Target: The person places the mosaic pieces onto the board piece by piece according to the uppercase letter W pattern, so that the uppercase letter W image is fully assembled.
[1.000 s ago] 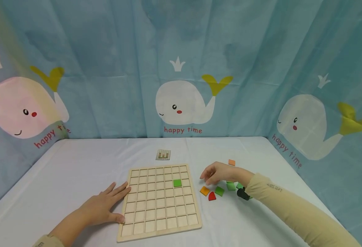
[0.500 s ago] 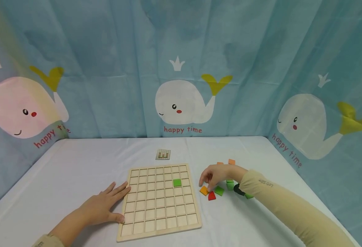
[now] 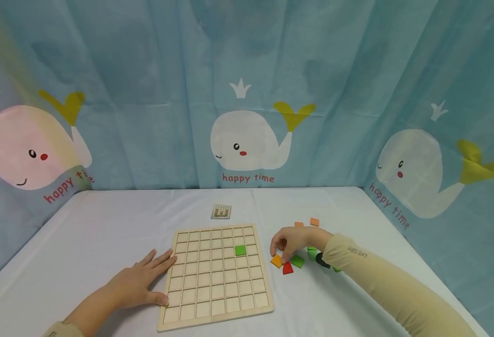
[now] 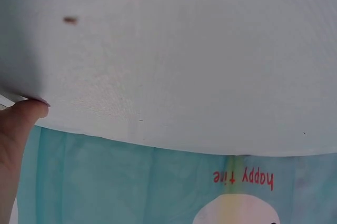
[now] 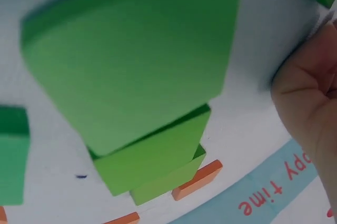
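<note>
The left hand [image 3: 139, 283] is lying spread at the lower left of the frame, fingertips and thumb touching the left edge of the wooden board [image 3: 217, 278]. The board's sitting at lower centre on the white desk [image 3: 104, 224], with one green tile [image 3: 240, 250] lying in a square toward its upper right. The right hand [image 3: 295, 239] is sitting just right of the board, thumb and fingers pointing down by an orange tile [image 3: 276, 261]. Can't tell if it's pinching anything, the fingertips aren't showing well enough.

A red piece [image 3: 287, 268] is lying right by the thumb, with a dark green tile [image 3: 298, 261] just beside it. Kinda crowded there: more green tiles [image 3: 312, 254] are lying near the wrist, and some black thing [image 3: 323, 260] plus the tan sleeve [image 3: 381, 281] are blocking part of them. Two pale orange tiles [image 3: 315, 222] are lying farther back. In the right wrist view, a close-up green slab [image 5: 131, 66] is covering part of the tiles behind it. A little grid card [image 3: 221, 211] is lying above the board, and a blue whale curtain [image 3: 146, 70] is hanging across the back.
</note>
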Demonstrator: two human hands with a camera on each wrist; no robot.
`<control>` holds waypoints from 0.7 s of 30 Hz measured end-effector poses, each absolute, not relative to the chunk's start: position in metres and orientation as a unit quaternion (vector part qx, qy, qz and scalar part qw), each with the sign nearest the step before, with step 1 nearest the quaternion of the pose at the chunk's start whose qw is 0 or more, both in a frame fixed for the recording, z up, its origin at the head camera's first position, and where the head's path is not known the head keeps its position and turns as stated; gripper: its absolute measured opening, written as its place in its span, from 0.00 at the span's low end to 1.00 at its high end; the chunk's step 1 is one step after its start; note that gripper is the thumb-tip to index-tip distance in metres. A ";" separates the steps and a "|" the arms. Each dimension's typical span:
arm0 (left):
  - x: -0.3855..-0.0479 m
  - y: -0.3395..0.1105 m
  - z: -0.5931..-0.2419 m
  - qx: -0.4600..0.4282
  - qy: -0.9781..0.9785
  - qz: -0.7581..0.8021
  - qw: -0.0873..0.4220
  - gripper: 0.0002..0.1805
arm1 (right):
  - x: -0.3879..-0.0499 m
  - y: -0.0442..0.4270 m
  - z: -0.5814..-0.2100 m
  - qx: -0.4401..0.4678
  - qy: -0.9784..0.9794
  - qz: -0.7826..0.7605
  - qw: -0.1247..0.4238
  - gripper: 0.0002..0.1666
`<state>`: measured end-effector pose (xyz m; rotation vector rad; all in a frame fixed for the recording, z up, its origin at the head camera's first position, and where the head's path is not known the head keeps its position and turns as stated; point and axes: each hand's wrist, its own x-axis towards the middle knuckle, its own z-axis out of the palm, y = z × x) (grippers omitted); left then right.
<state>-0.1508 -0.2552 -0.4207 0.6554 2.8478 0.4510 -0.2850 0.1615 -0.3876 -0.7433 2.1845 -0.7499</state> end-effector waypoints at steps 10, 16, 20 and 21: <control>-0.150 -0.256 -0.422 0.223 0.959 0.153 0.082 0.54 | -0.280 0.159 -0.388 -0.277 0.857 -0.286 0.328 0.12; -0.149 -0.256 -0.422 0.220 0.960 0.152 0.086 0.54 | -0.280 0.162 -0.390 -0.256 0.858 -0.309 0.321 0.11; -0.149 -0.255 -0.421 0.219 0.960 0.153 0.087 0.54 | -0.277 0.164 -0.390 -0.221 0.858 -0.340 0.316 0.08; -0.149 -0.255 -0.421 0.220 0.960 0.153 0.086 0.54 | -0.277 0.163 -0.389 -0.212 0.859 -0.344 0.316 0.08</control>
